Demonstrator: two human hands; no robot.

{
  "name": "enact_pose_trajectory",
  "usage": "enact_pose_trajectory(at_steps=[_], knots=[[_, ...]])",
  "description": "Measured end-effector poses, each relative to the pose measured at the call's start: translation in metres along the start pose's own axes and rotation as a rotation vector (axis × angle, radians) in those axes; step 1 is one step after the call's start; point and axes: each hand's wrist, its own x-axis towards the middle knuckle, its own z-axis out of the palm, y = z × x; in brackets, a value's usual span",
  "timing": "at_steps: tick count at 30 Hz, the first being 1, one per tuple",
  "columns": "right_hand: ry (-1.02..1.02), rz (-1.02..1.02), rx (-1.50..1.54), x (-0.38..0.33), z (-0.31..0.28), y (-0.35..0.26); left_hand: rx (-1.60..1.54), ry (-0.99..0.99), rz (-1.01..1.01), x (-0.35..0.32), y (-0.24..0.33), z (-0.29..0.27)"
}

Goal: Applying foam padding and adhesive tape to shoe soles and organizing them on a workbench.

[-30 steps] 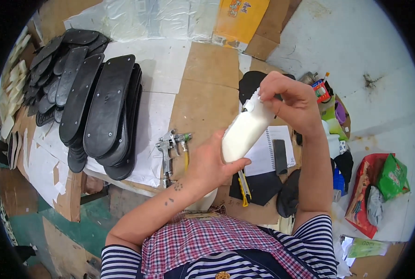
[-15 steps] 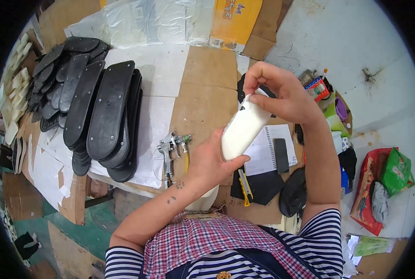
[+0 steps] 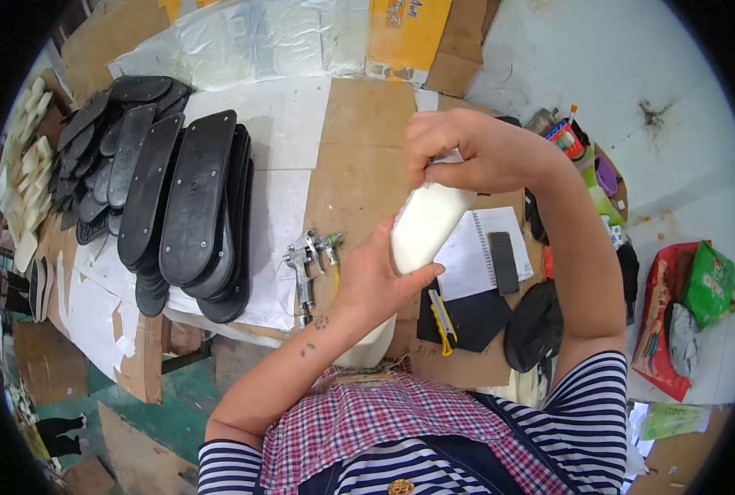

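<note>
Striped sleeves [image 3: 586, 417], red plaid apron [image 3: 375, 412], forearm marks [image 3: 321, 322]

White piece [image 3: 433, 227]: 1 o'clock end hidden by right hand [image 3: 474, 153]. Left hand [image 3: 375, 276]: most fingers out of sight behind the piece. Notebook [image 3: 495, 239], 3 o'clock: its near-side corner blocked by the piece. Red thing [image 3: 548, 261], 3 o'clock: mostly behind right forearm [image 3: 582, 264], can't ID. Yellow sheet [image 3: 408, 37], 12 o'clock: clipped by top edge. Shirt [image 3: 367, 474], 6 o'clock: clipped by bottom edge. Pale pile [image 3: 25, 186], 9 o'clock: individual shapes unclear.
</note>
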Motion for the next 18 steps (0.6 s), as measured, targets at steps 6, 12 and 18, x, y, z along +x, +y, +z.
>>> enact_pose_trajectory(at_steps=[6, 12, 18], knots=[[-0.126, 0.085, -0.113, 0.012, -0.004, -0.005, 0.009, 0.003, -0.009, 0.001, -0.001, -0.001], [-0.249, 0.233, -0.190, 0.021, -0.006, -0.009, 0.010, -0.004, -0.016, 0.001, 0.000, 0.001], [-0.342, 0.315, -0.265, 0.032, -0.010, -0.019, -0.001, 0.000, 0.004, 0.002, -0.001, 0.000]])
